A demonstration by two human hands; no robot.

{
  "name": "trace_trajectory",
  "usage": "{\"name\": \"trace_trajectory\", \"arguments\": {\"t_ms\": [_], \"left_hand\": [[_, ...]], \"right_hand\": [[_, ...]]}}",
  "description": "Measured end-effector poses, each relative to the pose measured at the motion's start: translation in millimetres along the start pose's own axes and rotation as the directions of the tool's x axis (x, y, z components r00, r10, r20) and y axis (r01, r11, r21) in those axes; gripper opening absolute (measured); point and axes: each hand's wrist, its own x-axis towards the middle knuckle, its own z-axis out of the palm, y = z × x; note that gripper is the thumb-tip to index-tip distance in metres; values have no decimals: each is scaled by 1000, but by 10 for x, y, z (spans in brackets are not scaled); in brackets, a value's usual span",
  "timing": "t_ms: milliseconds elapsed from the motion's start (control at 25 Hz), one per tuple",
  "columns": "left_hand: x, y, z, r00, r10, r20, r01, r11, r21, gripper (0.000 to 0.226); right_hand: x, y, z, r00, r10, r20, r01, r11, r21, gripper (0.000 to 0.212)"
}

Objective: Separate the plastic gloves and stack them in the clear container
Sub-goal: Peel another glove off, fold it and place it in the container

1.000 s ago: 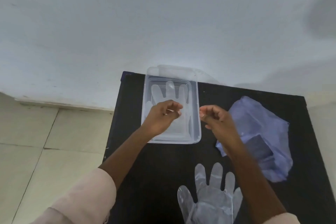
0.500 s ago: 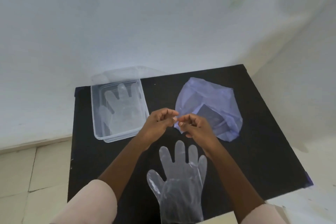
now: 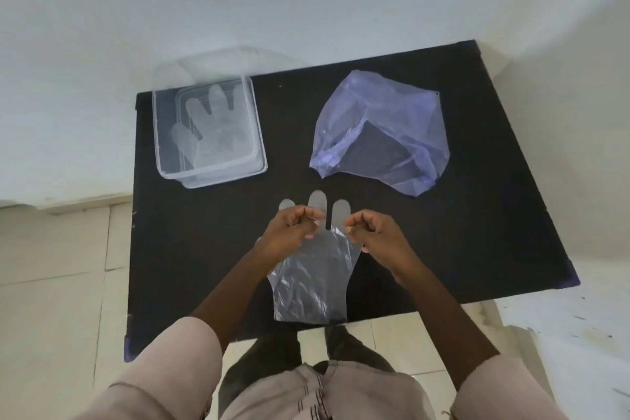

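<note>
A clear container [image 3: 159, 153] sits at the back left of the black table [image 3: 477, 215], with a clear plastic glove [image 3: 211, 133] lying flat inside it. Another clear plastic glove [image 3: 313, 283] lies near the table's front edge, fingers pointing away from me. My left hand [image 3: 289, 235] is pinched on its finger part from the left. From the right, my right hand [image 3: 375, 232] is pinched at the edge by its fingers. Both hands hide the glove's outer fingers.
A crumpled blue plastic bag [image 3: 381, 133] lies at the back right of the table. A clear lid [image 3: 221, 61] leans behind the container against the white wall. Tiled floor lies to the left and my legs show below the table's front edge.
My hands have left the container, met over the table and come down onto the fingers of the front glove. The camera has swung right and pulled back.
</note>
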Motion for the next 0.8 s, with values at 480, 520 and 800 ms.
{"name": "trace_trajectory", "arguments": {"t_ms": [480, 520, 800], "left_hand": [[-525, -944, 37, 994, -37, -101, 37, 999, 1, 15], [-577, -1028, 27, 993, -38, -109, 38, 999, -3, 15], [-955, -1365, 14, 982, -32, -185, 28, 999, -22, 13]], "right_hand": [[-573, 946, 544, 891, -282, 355, 444, 388, -808, 53], [-607, 1012, 591, 889, -295, 351, 435, 305, -847, 58], [-756, 1156, 705, 847, -460, 266, 411, 251, -876, 38]]}}
